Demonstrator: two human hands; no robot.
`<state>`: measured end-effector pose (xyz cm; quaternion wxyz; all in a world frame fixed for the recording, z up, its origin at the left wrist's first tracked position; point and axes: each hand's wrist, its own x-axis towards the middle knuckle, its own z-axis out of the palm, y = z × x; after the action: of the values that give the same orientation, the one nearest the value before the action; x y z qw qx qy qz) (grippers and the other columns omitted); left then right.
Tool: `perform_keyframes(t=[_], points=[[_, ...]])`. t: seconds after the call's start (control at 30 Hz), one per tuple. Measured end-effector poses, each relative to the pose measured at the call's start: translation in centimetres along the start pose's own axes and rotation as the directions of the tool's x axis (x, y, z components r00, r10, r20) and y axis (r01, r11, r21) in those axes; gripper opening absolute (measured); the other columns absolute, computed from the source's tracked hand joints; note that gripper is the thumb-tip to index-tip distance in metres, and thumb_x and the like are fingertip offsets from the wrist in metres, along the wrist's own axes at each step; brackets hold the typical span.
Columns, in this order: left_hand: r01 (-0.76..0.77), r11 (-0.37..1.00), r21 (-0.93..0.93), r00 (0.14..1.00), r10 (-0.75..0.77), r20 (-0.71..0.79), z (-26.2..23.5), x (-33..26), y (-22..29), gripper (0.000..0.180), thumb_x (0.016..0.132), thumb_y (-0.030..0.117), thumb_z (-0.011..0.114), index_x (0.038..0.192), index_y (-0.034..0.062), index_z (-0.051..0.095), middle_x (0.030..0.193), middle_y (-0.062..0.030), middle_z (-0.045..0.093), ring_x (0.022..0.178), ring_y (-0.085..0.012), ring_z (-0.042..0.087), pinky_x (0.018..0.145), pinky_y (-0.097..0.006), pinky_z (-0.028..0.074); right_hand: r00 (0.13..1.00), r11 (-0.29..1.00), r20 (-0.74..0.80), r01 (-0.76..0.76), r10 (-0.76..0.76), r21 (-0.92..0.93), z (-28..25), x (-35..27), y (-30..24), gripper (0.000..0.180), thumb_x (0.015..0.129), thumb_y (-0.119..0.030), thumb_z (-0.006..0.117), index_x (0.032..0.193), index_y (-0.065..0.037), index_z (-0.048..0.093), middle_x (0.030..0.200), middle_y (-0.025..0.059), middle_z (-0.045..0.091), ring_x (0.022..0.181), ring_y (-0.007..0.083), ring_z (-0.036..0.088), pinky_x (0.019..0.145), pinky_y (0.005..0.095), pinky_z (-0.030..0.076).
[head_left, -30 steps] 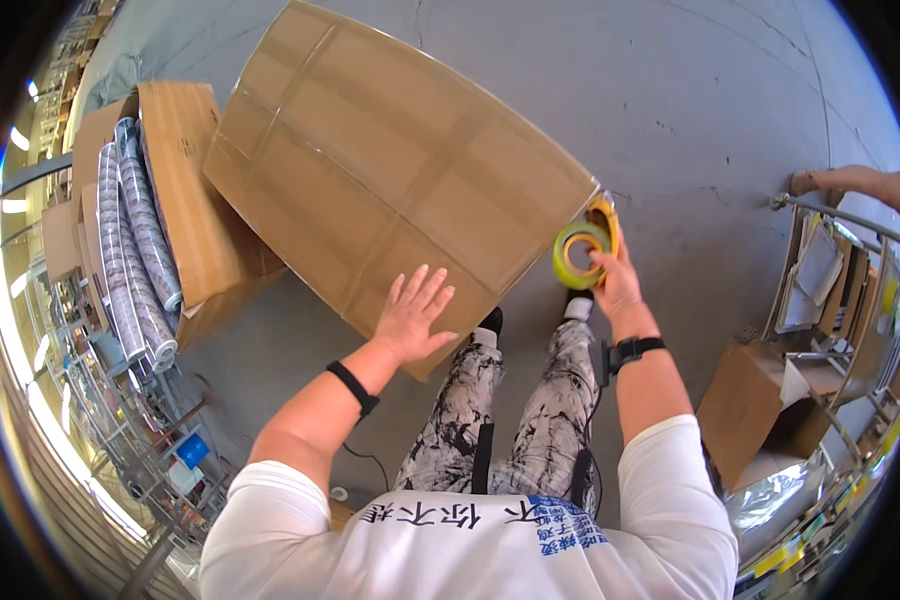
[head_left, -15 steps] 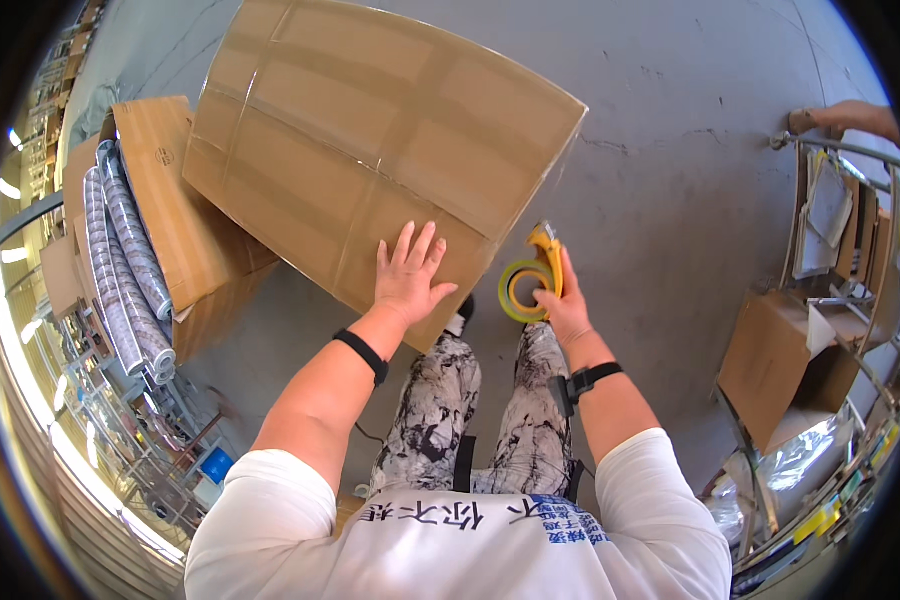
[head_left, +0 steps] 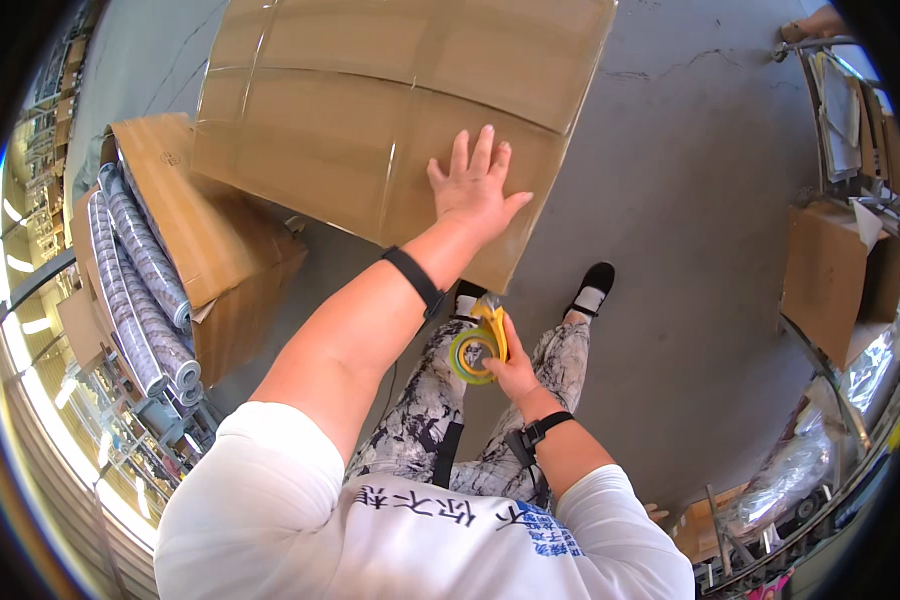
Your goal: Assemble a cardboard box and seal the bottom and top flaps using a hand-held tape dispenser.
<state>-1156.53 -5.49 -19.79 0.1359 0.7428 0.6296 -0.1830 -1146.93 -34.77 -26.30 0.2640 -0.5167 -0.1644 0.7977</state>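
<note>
A large brown cardboard box (head_left: 320, 130) with strips of clear tape over its top stands in front of me. My left hand (head_left: 473, 190) lies flat on the top near its right edge, fingers spread. My right hand (head_left: 510, 368) grips a yellow tape dispenser (head_left: 495, 325) carrying a roll of tape (head_left: 473, 355). I hold it low above my thighs, close to the box's near corner and apart from it.
At the left stands an opened cardboard box (head_left: 185, 200) with patterned rolls (head_left: 140, 290) wrapped in plastic beside it. A cart at the right carries another box (head_left: 822, 275) and flat boards. A person's hand (head_left: 815, 25) rests on its handle at the far right.
My left hand has slid forward and right over the box top. My right hand has drawn the tape dispenser back toward my body and left. The view has shifted, and my right foot now shows.
</note>
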Motion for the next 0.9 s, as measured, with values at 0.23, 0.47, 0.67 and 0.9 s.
perform_keyframes(t=[0.23,0.47,0.67,0.9], points=[[-0.416,0.887,-0.202,0.908,0.39,-0.155,-0.7,-3.4,-7.4,0.076,0.076,0.043,0.069,0.138,0.0077,0.04,0.152,-0.0131,0.023,0.14,-0.0343,0.018,0.11,-0.05,0.024,0.999,0.883,-0.049,0.023,0.0,0.468,3.2,0.7,-4.7,0.085,0.076,0.015,0.048,0.15,-0.014,0.018,0.141,0.0069,0.04,0.125,0.02,0.045,0.101,0.0309,0.04],[-0.09,0.994,-0.06,0.994,0.094,0.064,2.1,-11.4,-16.2,0.079,0.074,0.043,0.069,0.139,0.0083,0.04,0.151,-0.0178,0.022,0.141,-0.0389,0.014,0.11,-0.057,0.017,0.988,0.884,-0.14,0.003,0.07,0.467,1.0,1.5,-6.7,0.071,0.078,0.01,0.046,0.144,-0.014,0.033,0.12,0.0052,0.055,0.097,0.0168,0.059,0.074,0.0261,0.052],[-0.123,0.901,-0.417,0.985,0.058,-0.164,4.3,-8.2,-11.6,0.08,0.074,0.047,0.067,0.138,0.0059,0.043,0.151,-0.0264,0.019,0.14,-0.0485,0.01,0.11,-0.058,0.016,0.966,0.926,-0.248,0.031,0.068,0.377,-3.9,4.7,-11.8,0.069,0.079,0.009,0.046,0.143,-0.015,0.035,0.117,0.0076,0.055,0.093,0.0188,0.059,0.077,0.0297,0.053],[-0.182,0.534,-0.825,0.928,0.371,0.036,0.8,-2.1,-8.7,0.076,0.081,0.049,0.064,0.139,0.0069,0.041,0.145,-0.0146,0.04,0.138,-0.037,0.028,0.111,-0.056,0.015,0.925,0.859,-0.377,0.233,-0.05,0.456,-11.8,10.0,-18.9,0.042,0.087,-0.006,0.046,0.129,-0.008,0.047,0.12,0.0113,0.057,0.108,0.0258,0.059,0.093,0.0451,0.05]])
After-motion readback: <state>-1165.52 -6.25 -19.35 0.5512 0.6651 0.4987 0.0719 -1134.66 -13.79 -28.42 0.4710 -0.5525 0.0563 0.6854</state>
